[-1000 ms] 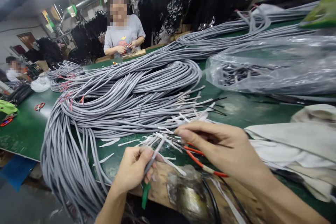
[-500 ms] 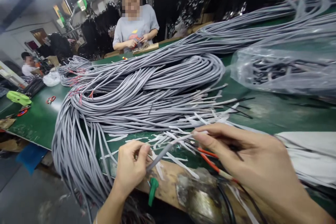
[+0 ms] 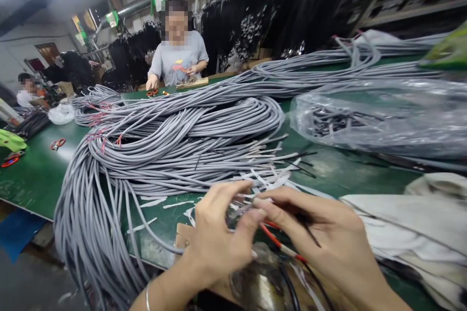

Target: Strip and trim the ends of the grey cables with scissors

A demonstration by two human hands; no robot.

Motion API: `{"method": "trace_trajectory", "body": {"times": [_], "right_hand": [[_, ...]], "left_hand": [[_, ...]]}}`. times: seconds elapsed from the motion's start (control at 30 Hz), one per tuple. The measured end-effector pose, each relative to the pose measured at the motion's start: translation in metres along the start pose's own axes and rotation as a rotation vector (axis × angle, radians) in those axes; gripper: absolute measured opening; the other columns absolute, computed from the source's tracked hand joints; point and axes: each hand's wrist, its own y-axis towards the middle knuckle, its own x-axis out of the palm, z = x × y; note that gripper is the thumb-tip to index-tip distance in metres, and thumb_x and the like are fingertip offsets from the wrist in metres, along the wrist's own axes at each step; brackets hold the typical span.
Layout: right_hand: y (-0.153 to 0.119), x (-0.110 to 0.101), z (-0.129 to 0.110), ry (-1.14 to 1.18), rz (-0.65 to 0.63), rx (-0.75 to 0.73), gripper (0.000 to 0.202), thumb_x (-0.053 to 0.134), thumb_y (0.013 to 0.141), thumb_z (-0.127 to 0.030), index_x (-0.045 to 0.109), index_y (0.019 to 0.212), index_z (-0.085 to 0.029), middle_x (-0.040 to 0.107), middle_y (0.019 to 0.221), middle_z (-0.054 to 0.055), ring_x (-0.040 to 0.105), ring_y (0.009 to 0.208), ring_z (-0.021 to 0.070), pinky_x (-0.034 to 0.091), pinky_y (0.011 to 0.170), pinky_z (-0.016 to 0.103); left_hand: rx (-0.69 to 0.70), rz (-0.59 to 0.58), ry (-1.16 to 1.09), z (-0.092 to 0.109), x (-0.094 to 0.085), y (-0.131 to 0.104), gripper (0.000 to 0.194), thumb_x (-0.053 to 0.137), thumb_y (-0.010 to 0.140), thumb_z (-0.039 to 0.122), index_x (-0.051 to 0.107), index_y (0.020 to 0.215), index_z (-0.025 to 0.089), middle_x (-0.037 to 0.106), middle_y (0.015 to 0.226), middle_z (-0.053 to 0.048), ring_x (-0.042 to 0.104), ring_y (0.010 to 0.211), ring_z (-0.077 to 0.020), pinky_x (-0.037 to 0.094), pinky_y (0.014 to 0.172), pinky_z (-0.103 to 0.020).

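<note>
My left hand and my right hand meet above the near edge of the bench, fingertips almost touching. Both pinch the end of a grey cable, which runs in from the left behind my left wrist. The cable's end is mostly hidden by my fingers. Below my right hand passes an orange-red, rod-like piece with a dark lead; its kind is unclear. A cloudy, rounded object sits on a wooden board under my hands. White strips lie scattered close by.
A large bundle of grey cables covers the green bench and hangs over its near edge. At right are a clear plastic bag of dark parts and white cloth. Across the bench, a person reaches toward red-handled scissors.
My left hand has moved up and right along the grey cable to meet my right hand. The view has shifted right. The co-worker's hand has gone down to scissors on the bench.
</note>
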Motion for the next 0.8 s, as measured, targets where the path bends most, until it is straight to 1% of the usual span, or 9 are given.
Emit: {"method": "trace_trajectory", "body": {"times": [0.07,0.13,0.23,0.33,0.43,0.5,0.57,0.63,0.8], "right_hand": [[0.001,-0.002,0.000,0.017,-0.024,-0.021,0.027,0.052,0.086,-0.039,0.066,0.071,-0.023,0.067,0.060,0.002,0.060,0.050,0.0151,0.047,0.047,0.025],[0.003,-0.004,-0.001,0.067,-0.082,-0.051,0.028,0.051,0.087,-0.039,0.068,0.071,-0.024,0.069,0.064,0.004,0.064,0.056,0.0160,0.050,0.052,0.024],[0.007,-0.004,0.000,0.182,-0.163,-0.033,0.032,0.053,0.085,-0.044,0.069,0.067,-0.024,0.069,0.061,0.004,0.064,0.053,0.0160,0.050,0.049,0.024],[0.010,0.002,0.002,0.289,-0.187,0.141,0.035,0.058,0.078,-0.052,0.067,0.065,-0.021,0.064,0.055,0.002,0.055,0.044,0.0130,0.042,0.039,0.022],[0.013,0.010,0.004,0.380,-0.279,0.270,0.041,0.060,0.073,-0.057,0.061,0.060,-0.018,0.059,0.054,0.001,0.051,0.043,0.0111,0.038,0.036,0.020],[0.013,0.011,0.005,0.385,-0.269,0.299,0.042,0.060,0.072,-0.058,0.060,0.060,-0.018,0.058,0.054,0.001,0.052,0.046,0.0117,0.041,0.039,0.020],[0.013,0.008,0.005,0.342,-0.138,0.315,0.041,0.060,0.072,-0.059,0.062,0.064,-0.019,0.059,0.055,0.002,0.054,0.047,0.0122,0.042,0.040,0.021],[0.012,0.003,0.003,0.299,-0.037,0.275,0.040,0.061,0.072,-0.060,0.065,0.068,-0.020,0.062,0.058,0.003,0.056,0.049,0.0132,0.044,0.042,0.022],[0.009,0.000,-0.003,0.251,-0.114,0.124,0.048,0.053,0.079,-0.062,0.057,0.054,-0.020,0.056,0.049,0.001,0.050,0.045,0.0121,0.041,0.042,0.022]], "left_hand": [[-0.203,-0.060,-0.100,-0.010,-0.001,0.004,0.023,0.057,0.085,0.029,0.070,0.096,0.014,0.069,0.081,-0.009,0.062,0.059,-0.0159,0.051,0.056,-0.027],[-0.289,-0.058,-0.136,-0.018,-0.008,0.003,0.023,0.058,0.085,0.031,0.072,0.083,0.013,0.066,0.069,-0.006,0.056,0.051,-0.0130,0.045,0.048,-0.024],[-0.226,-0.132,-0.086,-0.020,-0.019,0.000,0.027,0.055,0.087,0.031,0.071,0.073,0.014,0.065,0.065,-0.006,0.057,0.056,-0.0148,0.042,0.053,-0.025],[-0.056,-0.230,-0.052,-0.012,-0.023,-0.001,0.034,0.050,0.090,0.034,0.069,0.070,0.014,0.066,0.063,-0.007,0.057,0.059,-0.0155,0.042,0.058,-0.026],[0.074,-0.220,-0.111,-0.002,-0.022,0.000,0.039,0.046,0.091,0.041,0.066,0.069,0.015,0.066,0.064,-0.007,0.054,0.059,-0.0153,0.041,0.060,-0.027],[0.031,-0.156,-0.131,0.000,-0.021,0.001,0.041,0.045,0.091,0.046,0.063,0.070,0.015,0.063,0.065,-0.006,0.052,0.059,-0.0146,0.039,0.059,-0.026],[-0.107,-0.117,-0.128,-0.001,-0.021,0.003,0.043,0.044,0.090,0.048,0.060,0.069,0.015,0.059,0.063,-0.004,0.048,0.056,-0.0131,0.035,0.055,-0.025],[-0.226,-0.164,-0.130,-0.005,-0.022,0.005,0.044,0.043,0.091,0.048,0.058,0.066,0.015,0.053,0.058,-0.001,0.042,0.051,-0.0110,0.031,0.051,-0.024],[-0.213,-0.248,-0.052,-0.011,-0.021,0.005,0.036,0.046,0.090,0.036,0.060,0.063,0.015,0.055,0.056,-0.002,0.040,0.050,-0.0110,0.031,0.051,-0.024]]}}
